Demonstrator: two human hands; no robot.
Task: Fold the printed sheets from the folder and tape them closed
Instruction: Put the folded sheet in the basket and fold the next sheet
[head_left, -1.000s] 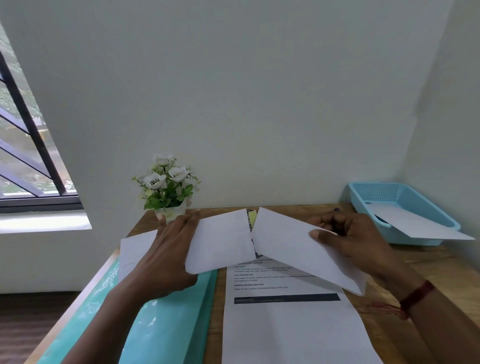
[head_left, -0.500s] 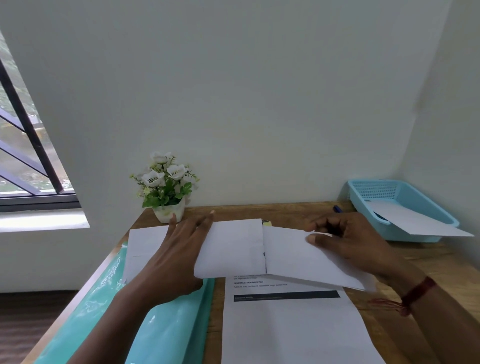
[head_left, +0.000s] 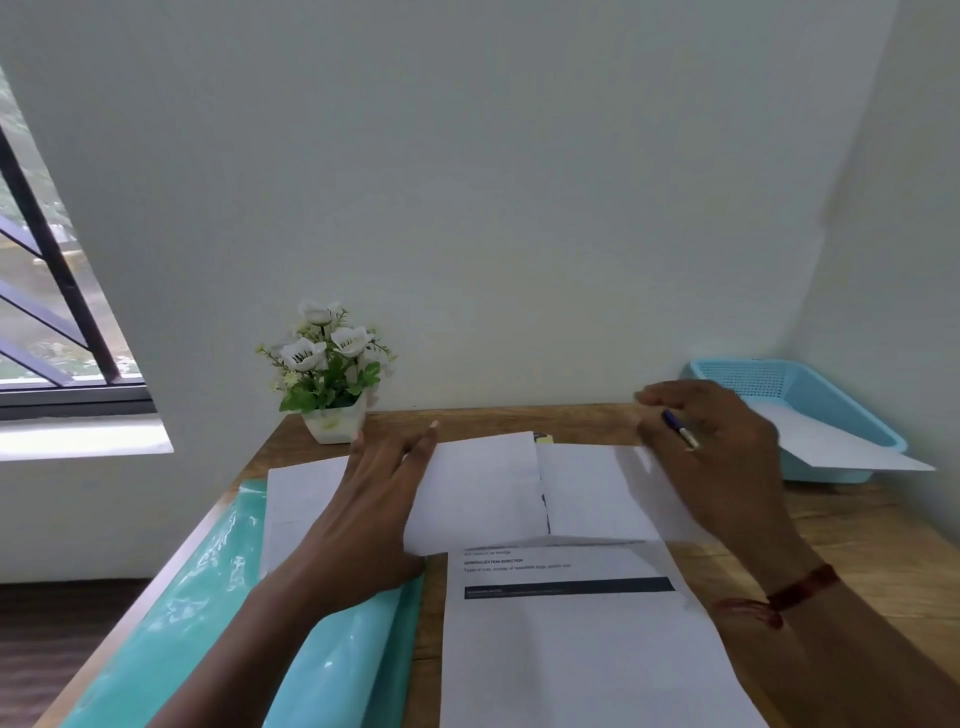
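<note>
A white sheet (head_left: 483, 493) lies folded on the wooden desk (head_left: 857, 540), its two flaps meeting at a centre seam. My left hand (head_left: 363, 525) rests flat on the left flap with straight fingers. The right flap (head_left: 592, 493) lies down with nothing on it. My right hand (head_left: 722, 457) hovers over the flap's far right corner, fingers spread and holding nothing. A blue pen (head_left: 679, 430) shows through a gap in that hand. Nearer me, a printed sheet (head_left: 571, 654) lies partly under the folded one. The teal folder (head_left: 332, 654) is at the left, with another white sheet (head_left: 298, 499) on it.
A light blue tray (head_left: 810, 395) holding a white paper (head_left: 841, 449) stands at the back right corner. A small pot of white flowers (head_left: 332, 374) stands by the wall at the back left. A small yellow item (head_left: 544, 439) peeks from behind the folded sheet. A window is at the left.
The right flap, lifted a second ago, now lies flat. My right hand has let go of it and moved back and right over the pen. My left hand stayed on the left flap.
</note>
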